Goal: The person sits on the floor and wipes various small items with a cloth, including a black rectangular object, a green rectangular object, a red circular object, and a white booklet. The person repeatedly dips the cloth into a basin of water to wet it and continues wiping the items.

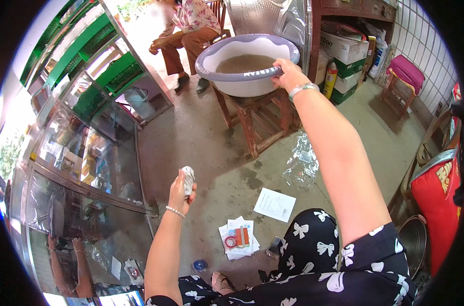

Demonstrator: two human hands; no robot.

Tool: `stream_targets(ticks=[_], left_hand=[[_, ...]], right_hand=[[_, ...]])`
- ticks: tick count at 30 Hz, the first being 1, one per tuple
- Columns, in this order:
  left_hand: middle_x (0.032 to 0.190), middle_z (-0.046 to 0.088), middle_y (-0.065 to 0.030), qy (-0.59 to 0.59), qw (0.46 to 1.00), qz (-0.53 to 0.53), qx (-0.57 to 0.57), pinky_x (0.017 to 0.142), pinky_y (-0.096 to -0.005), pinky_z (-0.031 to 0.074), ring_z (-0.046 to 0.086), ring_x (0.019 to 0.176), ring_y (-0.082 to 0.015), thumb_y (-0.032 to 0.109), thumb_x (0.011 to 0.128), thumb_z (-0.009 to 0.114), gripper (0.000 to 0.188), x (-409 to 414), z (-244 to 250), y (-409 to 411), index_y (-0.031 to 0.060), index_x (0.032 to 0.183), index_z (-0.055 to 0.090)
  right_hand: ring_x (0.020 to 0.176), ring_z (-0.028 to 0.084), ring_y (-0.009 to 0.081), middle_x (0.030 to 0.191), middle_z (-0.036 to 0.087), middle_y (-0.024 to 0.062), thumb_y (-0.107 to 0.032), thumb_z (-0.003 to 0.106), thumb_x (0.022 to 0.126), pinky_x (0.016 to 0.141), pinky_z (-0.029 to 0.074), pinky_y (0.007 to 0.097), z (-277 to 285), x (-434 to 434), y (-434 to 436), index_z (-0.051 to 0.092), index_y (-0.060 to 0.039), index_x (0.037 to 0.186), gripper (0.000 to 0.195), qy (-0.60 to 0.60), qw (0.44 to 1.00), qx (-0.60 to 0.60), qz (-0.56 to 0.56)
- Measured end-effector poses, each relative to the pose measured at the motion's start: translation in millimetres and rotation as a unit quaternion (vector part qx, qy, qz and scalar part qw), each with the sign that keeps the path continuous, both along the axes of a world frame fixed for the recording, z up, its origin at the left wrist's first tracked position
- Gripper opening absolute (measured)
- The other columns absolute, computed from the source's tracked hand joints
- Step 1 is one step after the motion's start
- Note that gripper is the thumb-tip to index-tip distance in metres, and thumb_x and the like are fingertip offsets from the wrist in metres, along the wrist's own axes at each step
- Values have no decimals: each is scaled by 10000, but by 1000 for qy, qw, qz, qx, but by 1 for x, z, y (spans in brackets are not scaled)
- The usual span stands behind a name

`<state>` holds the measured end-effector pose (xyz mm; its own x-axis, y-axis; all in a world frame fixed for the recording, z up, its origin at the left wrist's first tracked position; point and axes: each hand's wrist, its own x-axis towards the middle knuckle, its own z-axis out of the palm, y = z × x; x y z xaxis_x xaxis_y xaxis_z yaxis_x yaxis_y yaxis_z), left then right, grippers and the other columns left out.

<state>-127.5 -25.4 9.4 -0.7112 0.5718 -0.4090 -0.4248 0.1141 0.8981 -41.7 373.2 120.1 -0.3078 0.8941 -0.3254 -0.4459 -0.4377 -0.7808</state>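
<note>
My right hand (287,74) grips the near right rim of a large plastic basin (239,86), white with a purple-grey scalloped rim that bears lettering. Murky brownish water (247,63) lies in the basin. It stands on a worn reddish wooden stool (251,122). Lower and to the left, my left hand (181,193) is closed around a crumpled pale cloth (188,179), held in the air over the floor and apart from the basin.
A seated person (193,30) is beyond the basin. At left stands a glass display case (90,153). Papers with red tape (230,241), a printed sheet (274,204) and clear plastic film (300,160) lie on the floor. A small stool with a magenta cover (405,72) and red bag (438,202) are right.
</note>
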Motion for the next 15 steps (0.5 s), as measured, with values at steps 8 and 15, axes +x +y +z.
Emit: stream_targets(ticks=[8, 15], left_hand=[[833, 564, -75, -96, 986, -38, 132, 478, -274, 429, 565, 620, -183, 253, 852, 466, 267, 36, -42, -43, 77, 1053, 460], [921, 565, -74, 88, 991, 9, 97, 610, -268, 473, 574, 739, -151, 101, 755, 598, 353, 79, -40, -23, 9, 1072, 473]], right_hand=[[860, 532, 319, 990, 436, 189, -217, 494, 849, 714, 519, 436, -28, 39, 4, 339, 53, 1118, 411, 75, 995, 31, 58], [757, 579, 243, 929, 557, 99, -327, 514, 844, 577, 490, 359, -86, 69, -184, 427, -47, 1162, 433, -208, 826, 113, 511]])
